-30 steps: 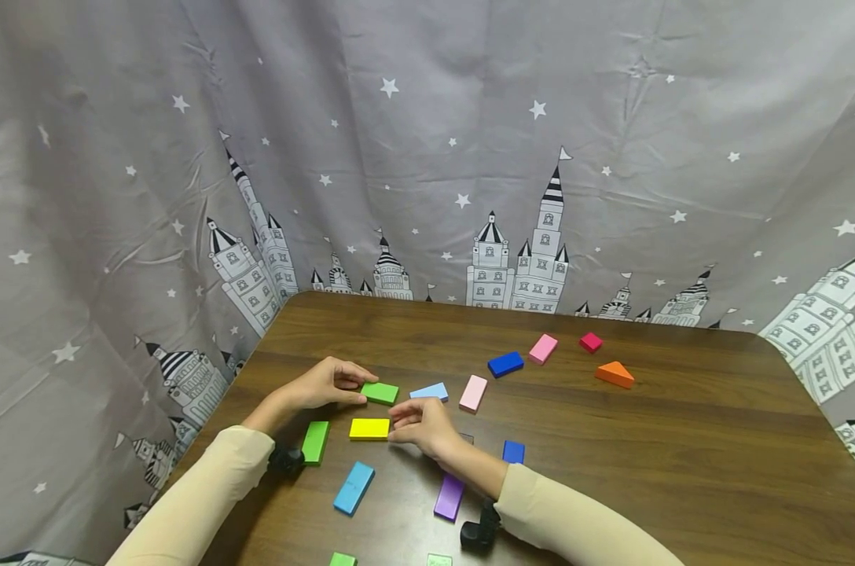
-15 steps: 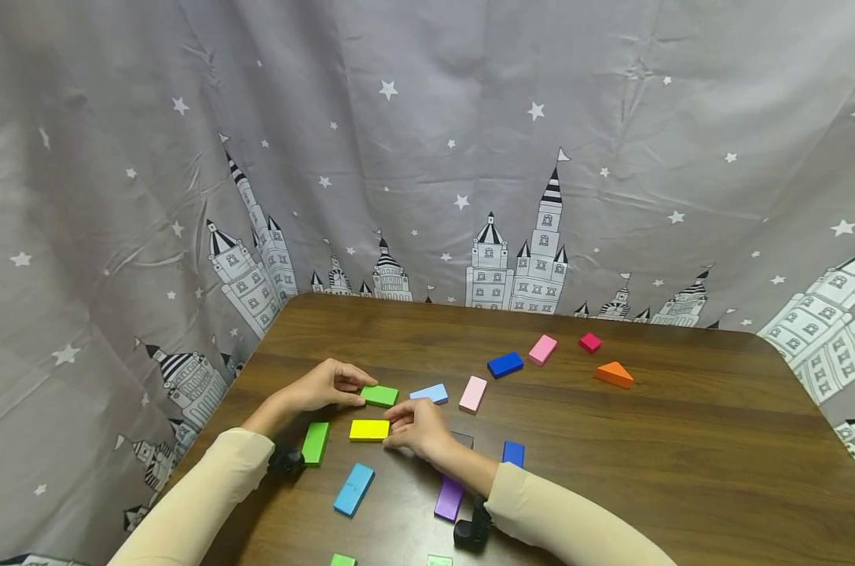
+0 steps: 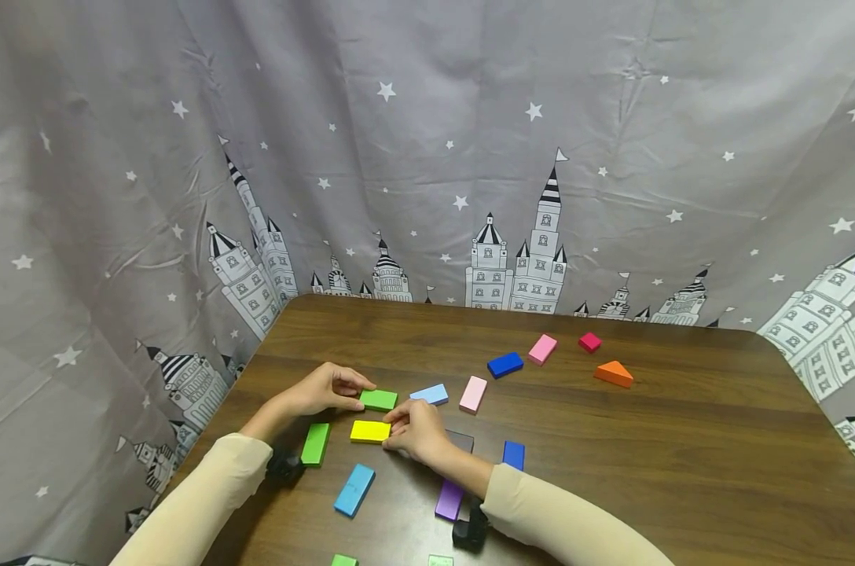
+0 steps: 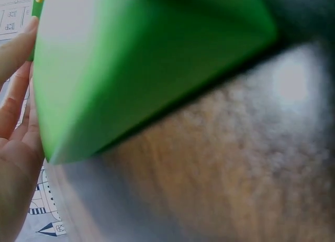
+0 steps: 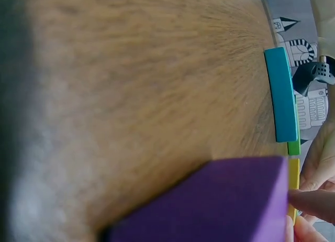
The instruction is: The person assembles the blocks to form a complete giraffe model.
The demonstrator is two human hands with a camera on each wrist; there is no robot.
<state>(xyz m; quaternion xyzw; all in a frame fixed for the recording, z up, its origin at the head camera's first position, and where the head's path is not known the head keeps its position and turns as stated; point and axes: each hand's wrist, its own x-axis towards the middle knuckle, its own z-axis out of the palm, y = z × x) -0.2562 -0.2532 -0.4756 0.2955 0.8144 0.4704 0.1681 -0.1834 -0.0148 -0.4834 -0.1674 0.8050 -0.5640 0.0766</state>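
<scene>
My left hand (image 3: 326,391) pinches the left end of a flat green block (image 3: 379,401) between thumb and fingers. Just on its near side lies a yellow block (image 3: 370,431), roughly parallel to it with a narrow gap between. My right hand (image 3: 422,432) pinches the yellow block's right end; in the right wrist view, the fingers meet the yellow block (image 5: 293,174) beyond a purple block. Another green block (image 3: 315,445) lies beside my left wrist and fills much of the left wrist view. A blue block (image 3: 354,489) sits nearer me.
A light blue block (image 3: 430,395) and a pale pink block (image 3: 473,395) lie beyond my right hand. My right forearm passes over a purple block (image 3: 449,499) and a dark translucent block (image 3: 461,441). Farther right are a dark blue block (image 3: 505,365) and an orange triangle (image 3: 614,374).
My left hand has drawn the green block slightly nearer, narrowing its gap to the yellow block. My right fingers have shifted a little left along the yellow block's end.
</scene>
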